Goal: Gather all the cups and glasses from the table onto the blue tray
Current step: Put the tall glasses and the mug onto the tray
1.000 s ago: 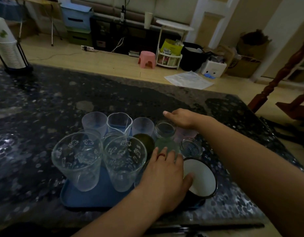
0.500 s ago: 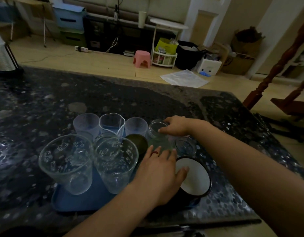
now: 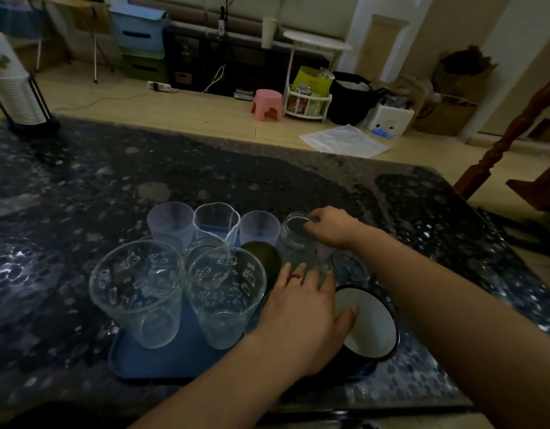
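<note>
A blue tray (image 3: 162,359) sits near the table's front edge, crowded with glassware. Two tall clear glasses with cat prints (image 3: 137,292) (image 3: 225,292) stand at its front. Behind them are two frosted cups (image 3: 170,221) (image 3: 259,226), a heart-shaped glass (image 3: 216,221) and a dark cup (image 3: 262,261). My right hand (image 3: 332,226) pinches the rim of a small glass jar (image 3: 293,238). My left hand (image 3: 301,317) grips a black mug with a white inside (image 3: 374,329), thumb inside the rim, fingers reaching over a greenish glass (image 3: 304,263). A small ribbed glass (image 3: 349,269) stands by the mug.
The dark pebble-patterned table (image 3: 81,187) stretches left and back. A stack of paper cups in a black holder (image 3: 15,97) stands at its far left corner. A wooden chair (image 3: 515,144) is past the right edge.
My right hand has moved left and closed its fingers on the jar's rim. My left hand has stayed on the mug.
</note>
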